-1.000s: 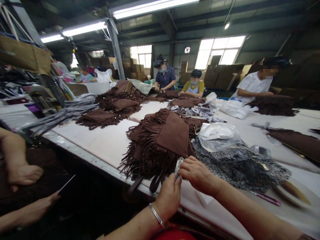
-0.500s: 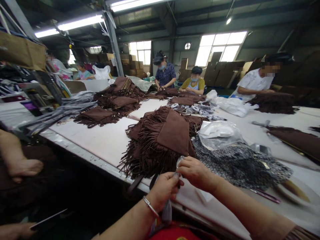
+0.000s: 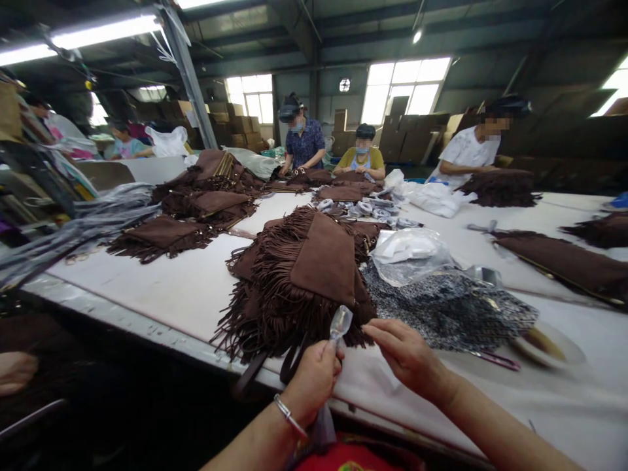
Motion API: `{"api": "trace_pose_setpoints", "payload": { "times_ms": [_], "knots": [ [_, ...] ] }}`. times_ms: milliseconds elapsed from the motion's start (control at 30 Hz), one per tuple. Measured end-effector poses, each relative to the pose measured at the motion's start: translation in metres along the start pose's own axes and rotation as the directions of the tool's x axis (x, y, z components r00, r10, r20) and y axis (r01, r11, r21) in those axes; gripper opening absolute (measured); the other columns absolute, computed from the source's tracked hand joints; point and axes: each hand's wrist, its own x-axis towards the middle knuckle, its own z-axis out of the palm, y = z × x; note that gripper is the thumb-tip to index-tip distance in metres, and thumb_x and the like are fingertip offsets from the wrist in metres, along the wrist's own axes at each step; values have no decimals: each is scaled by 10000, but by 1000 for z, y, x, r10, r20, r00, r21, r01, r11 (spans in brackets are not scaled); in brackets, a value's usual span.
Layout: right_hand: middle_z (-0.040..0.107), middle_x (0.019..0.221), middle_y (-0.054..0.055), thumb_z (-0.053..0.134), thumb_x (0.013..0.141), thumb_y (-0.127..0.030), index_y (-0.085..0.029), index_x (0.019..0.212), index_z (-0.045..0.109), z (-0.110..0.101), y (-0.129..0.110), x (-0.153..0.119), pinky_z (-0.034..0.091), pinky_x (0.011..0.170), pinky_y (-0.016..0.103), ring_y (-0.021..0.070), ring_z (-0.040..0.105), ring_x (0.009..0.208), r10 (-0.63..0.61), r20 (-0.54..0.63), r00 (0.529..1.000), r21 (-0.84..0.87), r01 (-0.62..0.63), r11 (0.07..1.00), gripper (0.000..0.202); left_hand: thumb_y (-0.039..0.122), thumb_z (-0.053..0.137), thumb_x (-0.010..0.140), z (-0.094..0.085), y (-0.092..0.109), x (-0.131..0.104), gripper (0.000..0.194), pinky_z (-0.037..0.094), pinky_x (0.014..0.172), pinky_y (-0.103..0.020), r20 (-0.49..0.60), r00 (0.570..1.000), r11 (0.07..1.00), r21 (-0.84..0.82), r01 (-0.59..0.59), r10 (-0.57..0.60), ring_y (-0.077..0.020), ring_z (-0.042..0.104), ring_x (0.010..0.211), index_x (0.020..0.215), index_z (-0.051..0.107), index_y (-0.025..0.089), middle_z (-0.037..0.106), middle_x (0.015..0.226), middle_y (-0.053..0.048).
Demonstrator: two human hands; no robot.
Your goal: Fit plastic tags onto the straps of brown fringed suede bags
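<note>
My left hand (image 3: 318,374), with a bangle at its wrist, is closed round a strip wrapped in clear plastic (image 3: 340,323); one end sticks up above the fist and more hangs below it. To the right, my right hand (image 3: 409,356) is apart from the strip, its fingers stretched out and holding nothing. Just beyond both hands lies a pile of brown fringed bags (image 3: 324,258) at the table's near edge, with dark straps hanging over that edge. A black-and-white woven cloth (image 3: 451,304) lies right of the pile.
A clear plastic bag (image 3: 412,252) lies on the cloth. Right of my hands are purple-handled scissors (image 3: 498,360) and a round dish-like item (image 3: 552,343). More brown bags (image 3: 159,235) lie at left. People work across the table (image 3: 122,281). Another person's hand (image 3: 17,371) shows at far left.
My right hand has let go of the wrapped strip and moved right, its fingers opening. My left hand still holds the strip. The view has turned to the right.
</note>
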Motion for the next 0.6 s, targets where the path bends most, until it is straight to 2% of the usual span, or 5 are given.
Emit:
{"api": "trace_pose_setpoints", "payload": {
  "times_ms": [100,200,267,400,600],
  "knots": [
    [656,1155,98,505,894,-205,-239,1235,584,-22,19,-33,464,928,381,223,581,1070,160,186,969,-32,-157,987,351,694,552,698,-4,-2,6,515,113,366,-181,-19,999,998,-36,45,-45,-33,192,376,800,493,193,338,488,109],
    [544,1361,90,573,836,-244,-275,1378,457,-33,24,-53,353,1028,448,280,461,1246,250,441,862,-117,-221,968,555,699,585,665,-4,-4,10,531,112,370,-175,31,996,989,-111,92,-90,-29,183,382,811,494,196,337,498,112],
    [524,1380,92,564,832,-233,-269,1373,460,-30,20,-57,327,1023,446,286,443,1250,275,504,819,-152,-229,961,552,696,612,642,-2,-3,12,541,109,375,-169,49,992,983,-140,120,-114,-25,181,385,809,493,195,328,499,116],
    [662,1059,86,494,883,-168,-204,1024,663,-10,13,-57,391,838,343,220,562,947,271,447,853,-223,-187,957,223,686,632,640,1,-1,12,542,119,381,-159,46,992,983,-138,122,-117,-23,199,380,815,499,191,334,504,117],
    [635,769,32,541,842,-161,-181,713,650,-8,24,-50,357,601,261,154,561,683,418,318,851,-384,-288,878,170,693,653,619,-6,-4,13,560,139,363,-154,34,994,988,-115,106,-103,-19,207,360,811,509,187,348,509,116]
  ]
}}
